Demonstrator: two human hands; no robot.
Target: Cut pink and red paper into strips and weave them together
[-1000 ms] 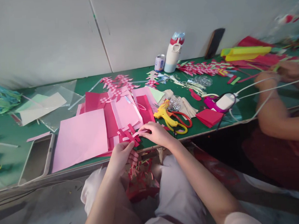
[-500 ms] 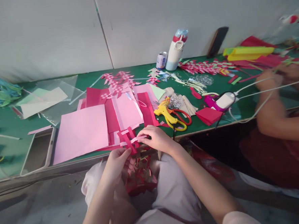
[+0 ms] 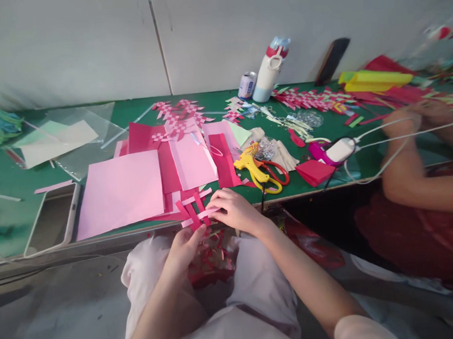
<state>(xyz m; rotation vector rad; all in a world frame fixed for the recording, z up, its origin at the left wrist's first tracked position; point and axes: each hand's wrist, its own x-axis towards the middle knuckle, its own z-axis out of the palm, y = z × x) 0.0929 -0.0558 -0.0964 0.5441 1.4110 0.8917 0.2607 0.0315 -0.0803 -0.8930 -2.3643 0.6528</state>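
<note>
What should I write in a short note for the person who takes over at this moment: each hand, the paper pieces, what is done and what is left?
Left hand: holds the woven paper piece from below, at the table edge.
Right hand: pinches a light pink strip lying across the red strips.
Nearby: pink sheet, glue gun, scissors; paper scraps in the lap.
Done: a few strips are crossed; finished woven pieces lie further back.
Left: strip ends stick out loose, so the weave looks unfinished.
A co-worker's arm works at the right.
</note>
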